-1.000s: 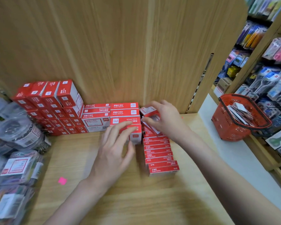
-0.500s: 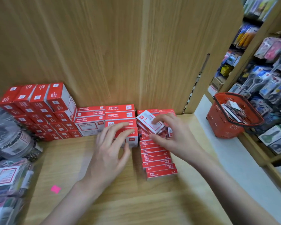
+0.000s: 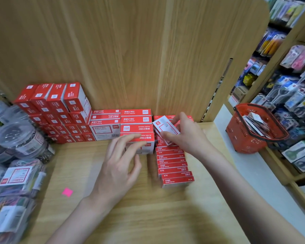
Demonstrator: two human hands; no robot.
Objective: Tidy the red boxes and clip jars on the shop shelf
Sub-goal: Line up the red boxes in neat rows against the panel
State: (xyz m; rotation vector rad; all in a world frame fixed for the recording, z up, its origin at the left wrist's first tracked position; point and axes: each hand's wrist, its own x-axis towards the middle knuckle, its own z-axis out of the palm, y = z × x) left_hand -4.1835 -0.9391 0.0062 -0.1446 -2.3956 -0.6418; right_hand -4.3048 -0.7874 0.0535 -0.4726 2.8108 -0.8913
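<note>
the small red box [image 3: 165, 128] sits tilted in the right hand [image 3: 185, 136], pinched by its short edges above the back of the row of flat boxes [image 3: 174, 166]. it looks light and stiff, a smooth cardboard pack likely to slip, so the edges seem the safest hold. left of that row, the left hand [image 3: 120, 166] hovers with loose, spread fingers at the stack of larger boxes [image 3: 136, 128], gripping nothing. farther left stand the clip jars [image 3: 19, 138]; right of the row sits a red basket [image 3: 253, 132].
</note>
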